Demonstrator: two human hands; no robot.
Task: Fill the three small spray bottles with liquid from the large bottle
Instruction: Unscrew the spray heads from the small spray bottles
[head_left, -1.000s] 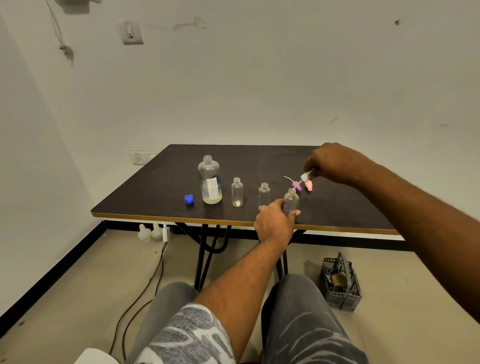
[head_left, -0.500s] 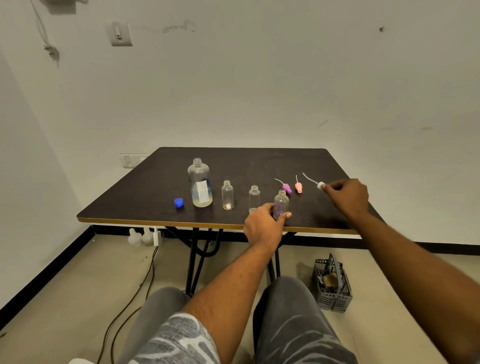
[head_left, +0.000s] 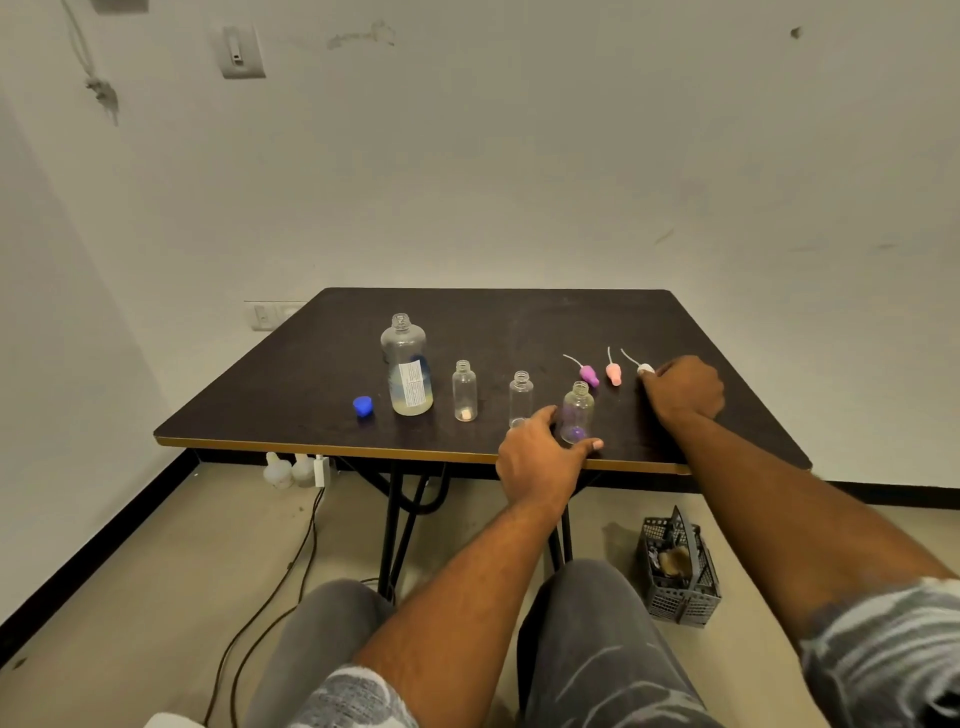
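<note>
- The rightmost small bottle (head_left: 576, 413), clear, uncapped and upright, is held at its base between thumb and fingers of the left hand (head_left: 540, 460) near the counter's (head_left: 311, 374) front edge, apparently to be steadied for filling.
- A white spray head (head_left: 645, 369) is pinched in the curled right hand (head_left: 684, 387) towards the right edge, beside the pink spray head (head_left: 613, 373) and purple spray head (head_left: 589, 375), seemingly kept clear of the open necks.
- The large bottle (head_left: 407, 366), open and low on pale liquid, is seen left of the left small bottle (head_left: 464, 391) and middle small bottle (head_left: 521, 399), its blue cap (head_left: 363, 406) laid beside it.
</note>
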